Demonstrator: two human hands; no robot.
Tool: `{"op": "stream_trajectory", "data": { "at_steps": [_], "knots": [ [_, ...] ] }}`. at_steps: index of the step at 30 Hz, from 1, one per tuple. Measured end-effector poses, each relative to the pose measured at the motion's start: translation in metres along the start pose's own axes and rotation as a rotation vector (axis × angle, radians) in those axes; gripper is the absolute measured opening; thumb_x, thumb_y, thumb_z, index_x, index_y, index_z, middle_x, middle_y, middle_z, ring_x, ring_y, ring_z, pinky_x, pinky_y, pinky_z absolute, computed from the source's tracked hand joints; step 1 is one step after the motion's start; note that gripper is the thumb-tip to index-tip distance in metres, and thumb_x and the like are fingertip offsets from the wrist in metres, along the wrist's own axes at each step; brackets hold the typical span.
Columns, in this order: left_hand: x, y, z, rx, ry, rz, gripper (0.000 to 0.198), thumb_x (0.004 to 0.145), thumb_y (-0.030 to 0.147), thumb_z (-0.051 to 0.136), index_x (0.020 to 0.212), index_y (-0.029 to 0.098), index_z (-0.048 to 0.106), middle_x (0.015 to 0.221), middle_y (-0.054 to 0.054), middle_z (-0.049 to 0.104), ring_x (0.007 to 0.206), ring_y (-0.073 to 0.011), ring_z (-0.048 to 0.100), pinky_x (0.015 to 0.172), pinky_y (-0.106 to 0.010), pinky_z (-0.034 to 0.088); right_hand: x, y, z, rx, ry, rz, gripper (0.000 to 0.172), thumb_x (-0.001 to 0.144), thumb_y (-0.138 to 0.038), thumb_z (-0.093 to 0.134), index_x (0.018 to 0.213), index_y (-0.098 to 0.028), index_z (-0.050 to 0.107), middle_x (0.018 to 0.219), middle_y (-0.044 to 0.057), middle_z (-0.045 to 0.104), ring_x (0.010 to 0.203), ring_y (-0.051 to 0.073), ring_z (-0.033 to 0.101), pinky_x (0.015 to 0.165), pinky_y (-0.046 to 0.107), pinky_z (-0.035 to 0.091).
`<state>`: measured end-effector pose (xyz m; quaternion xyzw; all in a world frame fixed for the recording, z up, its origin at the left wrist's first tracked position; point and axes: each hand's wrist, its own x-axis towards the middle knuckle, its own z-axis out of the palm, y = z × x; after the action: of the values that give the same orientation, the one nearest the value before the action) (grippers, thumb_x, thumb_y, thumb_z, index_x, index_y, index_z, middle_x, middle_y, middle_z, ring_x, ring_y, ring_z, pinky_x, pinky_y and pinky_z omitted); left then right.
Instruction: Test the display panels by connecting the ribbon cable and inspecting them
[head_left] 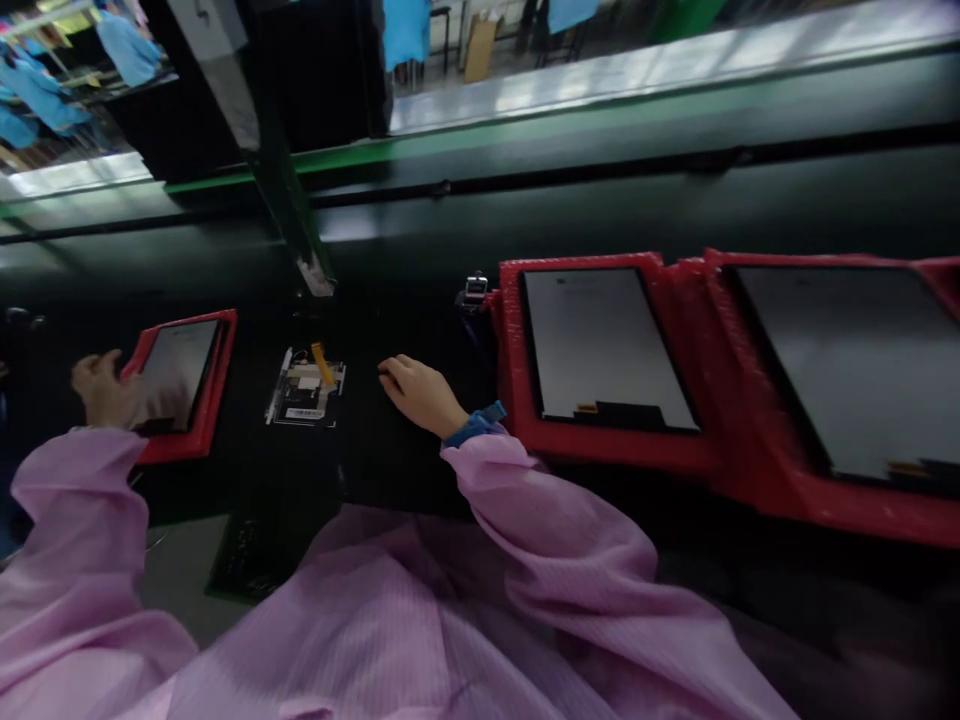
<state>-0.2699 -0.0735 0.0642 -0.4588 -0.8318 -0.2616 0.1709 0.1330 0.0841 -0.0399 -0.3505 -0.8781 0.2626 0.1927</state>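
At the far left, my left hand (105, 392) is over the left edge of a flat display panel (180, 368) lying on a red padded sheet (196, 440). Its fingers look spread and somewhat blurred; the contact with the panel is unclear. My right hand (421, 392) rests on the dark table, fingers loosely bent, with nothing visible in it. A blue strap (476, 424) circles that wrist. Between the hands lies a small circuit board assembly (306, 388) with an orange ribbon cable (322, 362) and a white label.
On the right, two larger display panels (607, 345) (862, 365) lie on red bubble wrap (600, 440). A small metal-topped object (475, 288) stands beside them. A green post (277, 190) rises behind the board. Several blue-clothed people (37, 85) are in the background.
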Motion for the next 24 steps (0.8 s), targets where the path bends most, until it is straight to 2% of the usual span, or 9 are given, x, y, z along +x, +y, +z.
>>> {"op": "stream_trajectory", "data": {
  "at_steps": [2, 4, 8, 11, 14, 16, 19, 22, 24],
  "knots": [
    [-0.001, 0.016, 0.014, -0.026, 0.045, 0.042, 0.036, 0.081, 0.019, 0.060, 0.116, 0.012, 0.061, 0.128, -0.015, 0.057, 0.131, -0.0386, 0.045, 0.108, -0.074, 0.034, -0.002, -0.005, 0.000, -0.092, -0.020, -0.062, 0.025, 0.100, -0.023, 0.044, 0.114, -0.016, 0.064, 0.115, 0.012, 0.065, 0.105, 0.024, 0.060, 0.078, 0.033, 0.048],
    [-0.017, 0.049, 0.023, -0.114, 0.013, 0.214, 0.040, 0.082, 0.024, 0.060, 0.121, 0.016, 0.061, 0.129, -0.013, 0.058, 0.129, -0.0357, 0.049, 0.103, -0.063, 0.047, -0.007, -0.010, 0.001, -0.171, -0.033, -0.115, 0.025, 0.099, -0.021, 0.044, 0.112, -0.015, 0.065, 0.116, 0.014, 0.064, 0.107, 0.026, 0.057, 0.080, 0.036, 0.048],
    [-0.080, 0.146, 0.019, -0.267, -0.262, 0.595, 0.029, 0.089, 0.030, 0.060, 0.118, 0.029, 0.066, 0.130, -0.006, 0.062, 0.121, -0.0282, 0.059, 0.108, -0.052, 0.047, -0.025, -0.017, 0.005, -0.275, -0.030, -0.158, 0.030, 0.100, -0.016, 0.037, 0.114, -0.012, 0.064, 0.118, 0.016, 0.062, 0.111, 0.029, 0.054, 0.088, 0.042, 0.047],
    [-0.132, 0.214, 0.013, -0.438, -0.451, 0.843, 0.040, 0.092, 0.022, 0.058, 0.129, 0.036, 0.059, 0.131, -0.004, 0.063, 0.119, -0.0257, 0.062, 0.102, -0.045, 0.052, -0.047, -0.021, 0.012, -0.308, -0.016, -0.142, 0.038, 0.101, -0.015, 0.031, 0.126, -0.011, 0.060, 0.128, 0.017, 0.059, 0.120, 0.030, 0.052, 0.097, 0.045, 0.046],
    [-0.173, 0.262, 0.016, -0.628, -0.666, 0.960, 0.040, 0.097, 0.024, 0.054, 0.137, 0.029, 0.052, 0.128, -0.008, 0.065, 0.118, -0.0228, 0.062, 0.101, -0.040, 0.053, -0.075, -0.023, 0.024, -0.334, 0.022, -0.136, 0.041, 0.101, -0.016, 0.036, 0.138, -0.012, 0.053, 0.143, 0.018, 0.053, 0.132, 0.031, 0.047, 0.108, 0.048, 0.042],
    [-0.198, 0.284, 0.024, -0.680, -0.796, 0.969, 0.032, 0.100, 0.035, 0.051, 0.129, 0.022, 0.056, 0.116, -0.010, 0.069, 0.108, -0.0225, 0.066, 0.095, -0.039, 0.054, -0.096, -0.024, 0.034, -0.334, 0.062, -0.119, 0.043, 0.099, -0.017, 0.041, 0.140, -0.014, 0.053, 0.146, 0.017, 0.053, 0.135, 0.031, 0.048, 0.110, 0.050, 0.042],
    [-0.239, 0.307, 0.039, -0.633, -0.963, 1.039, 0.036, 0.099, 0.049, 0.049, 0.108, 0.017, 0.064, 0.095, -0.009, 0.072, 0.088, -0.0236, 0.068, 0.082, -0.040, 0.054, -0.130, -0.025, 0.053, -0.311, 0.161, -0.070, 0.043, 0.097, -0.018, 0.045, 0.139, -0.017, 0.056, 0.145, 0.016, 0.056, 0.133, 0.031, 0.053, 0.110, 0.050, 0.045],
    [-0.281, 0.316, 0.053, -0.550, -1.134, 1.110, 0.040, 0.097, 0.053, 0.051, 0.090, 0.017, 0.065, 0.086, -0.010, 0.073, 0.082, -0.0252, 0.070, 0.075, -0.040, 0.053, -0.163, -0.027, 0.077, -0.209, 0.259, -0.012, 0.044, 0.096, -0.019, 0.045, 0.138, -0.020, 0.059, 0.144, 0.013, 0.057, 0.134, 0.029, 0.055, 0.110, 0.049, 0.047],
    [-0.303, 0.317, 0.058, -0.422, -1.275, 1.104, 0.040, 0.094, 0.054, 0.055, 0.087, 0.016, 0.066, 0.084, -0.013, 0.073, 0.082, -0.0273, 0.072, 0.076, -0.041, 0.053, -0.181, -0.031, 0.092, -0.019, 0.246, 0.089, 0.042, 0.096, -0.021, 0.045, 0.133, -0.027, 0.062, 0.144, 0.009, 0.058, 0.136, 0.028, 0.053, 0.112, 0.051, 0.046]
  ]
}}
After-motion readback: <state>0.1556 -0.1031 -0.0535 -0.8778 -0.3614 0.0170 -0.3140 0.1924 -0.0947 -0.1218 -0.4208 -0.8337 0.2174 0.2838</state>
